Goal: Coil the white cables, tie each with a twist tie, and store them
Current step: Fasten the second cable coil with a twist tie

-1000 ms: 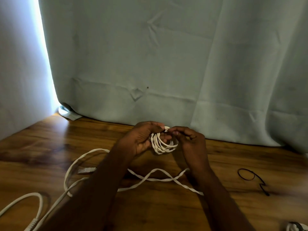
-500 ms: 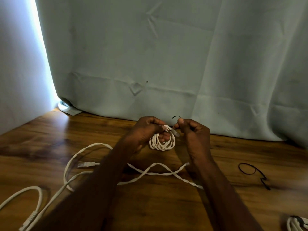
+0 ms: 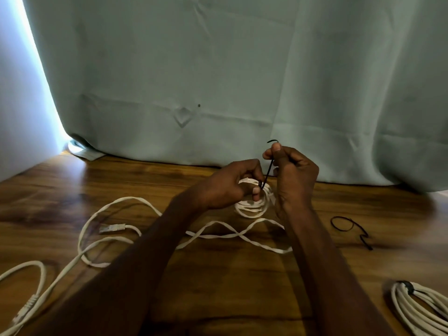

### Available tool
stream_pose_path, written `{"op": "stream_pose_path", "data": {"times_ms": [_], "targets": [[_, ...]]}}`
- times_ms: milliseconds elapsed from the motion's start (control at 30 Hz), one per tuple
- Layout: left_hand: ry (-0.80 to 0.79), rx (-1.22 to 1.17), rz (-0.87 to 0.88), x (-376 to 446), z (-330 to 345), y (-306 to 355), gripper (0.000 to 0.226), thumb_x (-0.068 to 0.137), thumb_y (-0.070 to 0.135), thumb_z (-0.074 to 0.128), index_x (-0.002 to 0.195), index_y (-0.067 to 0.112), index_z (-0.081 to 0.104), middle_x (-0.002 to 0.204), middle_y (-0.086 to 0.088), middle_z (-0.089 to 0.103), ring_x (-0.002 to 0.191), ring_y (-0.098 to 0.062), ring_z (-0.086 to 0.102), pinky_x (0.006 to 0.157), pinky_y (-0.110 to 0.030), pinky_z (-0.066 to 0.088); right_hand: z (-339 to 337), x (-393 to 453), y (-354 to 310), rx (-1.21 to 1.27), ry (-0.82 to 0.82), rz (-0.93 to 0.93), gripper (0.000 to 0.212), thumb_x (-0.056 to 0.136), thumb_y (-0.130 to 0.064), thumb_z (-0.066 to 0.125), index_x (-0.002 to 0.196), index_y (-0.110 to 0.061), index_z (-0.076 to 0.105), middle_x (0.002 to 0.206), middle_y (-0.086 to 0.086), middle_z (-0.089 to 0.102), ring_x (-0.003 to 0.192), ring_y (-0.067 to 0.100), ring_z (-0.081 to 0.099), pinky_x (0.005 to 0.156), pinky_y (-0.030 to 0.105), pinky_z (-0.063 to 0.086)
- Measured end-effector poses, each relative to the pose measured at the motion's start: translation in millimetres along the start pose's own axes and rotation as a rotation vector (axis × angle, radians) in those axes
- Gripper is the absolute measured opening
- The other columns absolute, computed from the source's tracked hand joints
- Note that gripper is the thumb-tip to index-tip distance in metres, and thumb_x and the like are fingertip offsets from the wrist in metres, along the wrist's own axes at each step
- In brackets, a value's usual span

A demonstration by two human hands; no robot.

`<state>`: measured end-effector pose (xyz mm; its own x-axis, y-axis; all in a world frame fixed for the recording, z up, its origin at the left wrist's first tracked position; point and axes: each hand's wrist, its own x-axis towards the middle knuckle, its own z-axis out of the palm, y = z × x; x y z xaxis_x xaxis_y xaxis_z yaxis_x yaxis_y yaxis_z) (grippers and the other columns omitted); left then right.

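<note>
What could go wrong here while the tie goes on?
The small white cable coil is held only by the left hand; if the grip loosens, its loops may spring open. The thin black twist tie, pinched by the right hand, could slip out before it is twisted.

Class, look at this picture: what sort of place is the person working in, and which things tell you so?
Probably a room in a home, worked on at floor or tabletop level: a wood-grain surface, a long pale curtain hanging down to it, and daylight at the curtain's left edge suggesting a window.
</note>
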<state>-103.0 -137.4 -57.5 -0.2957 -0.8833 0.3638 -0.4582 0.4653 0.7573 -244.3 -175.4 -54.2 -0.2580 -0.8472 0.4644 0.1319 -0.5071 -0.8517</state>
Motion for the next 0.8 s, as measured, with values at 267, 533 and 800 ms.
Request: {"op": "stream_pose_path", "data": {"times_ms": [267, 533, 800], "targets": [[-0.086, -0.023, 0.006, 1.8, 2.5, 10.7, 0.026, 0.099, 0.006, 0.062, 0.115, 0.018, 0.045, 0.086, -0.01, 0.072, 0.076, -0.02, 0.066, 0.073, -0.045, 0.053, -6.9, 4.3, -8.4, 0.078, -0.039, 0.1, 0.018, 0.095, -0.016, 0.073, 0.083, -0.003, 0.078, 0.076, 0.008, 0.073, 0.052, 0.009, 0.053, 0.052, 0.028, 0.049], [-0.026, 0.104, 0.083, 1.5, 3.7, 10.1, 0.034, 0.086, 0.008, 0.075, 0.112, 0.028, 0.063, 0.11, 0.01, 0.071, 0.104, -0.017, 0.068, 0.093, -0.05, 0.055, -10.1, 4.3, -5.4, 0.048, -0.099, 0.327, 0.028, 0.092, -0.005, 0.073, 0.066, 0.0, 0.066, 0.059, 0.016, 0.058, 0.06, 0.027, 0.06, 0.068, 0.035, 0.058], [0.182, 0.215, 0.168, 7.4, 8.9, 4.8, 0.018, 0.088, 0.008, 0.075, 0.103, 0.018, 0.074, 0.101, 0.002, 0.067, 0.092, -0.011, 0.063, 0.079, -0.026, 0.051, -14.5, 8.3, 2.0, -0.157, -0.163, 0.526, 0.019, 0.091, 0.0, 0.063, 0.073, 0.002, 0.068, 0.066, 0.016, 0.064, 0.063, 0.026, 0.063, 0.059, 0.031, 0.05]]}}
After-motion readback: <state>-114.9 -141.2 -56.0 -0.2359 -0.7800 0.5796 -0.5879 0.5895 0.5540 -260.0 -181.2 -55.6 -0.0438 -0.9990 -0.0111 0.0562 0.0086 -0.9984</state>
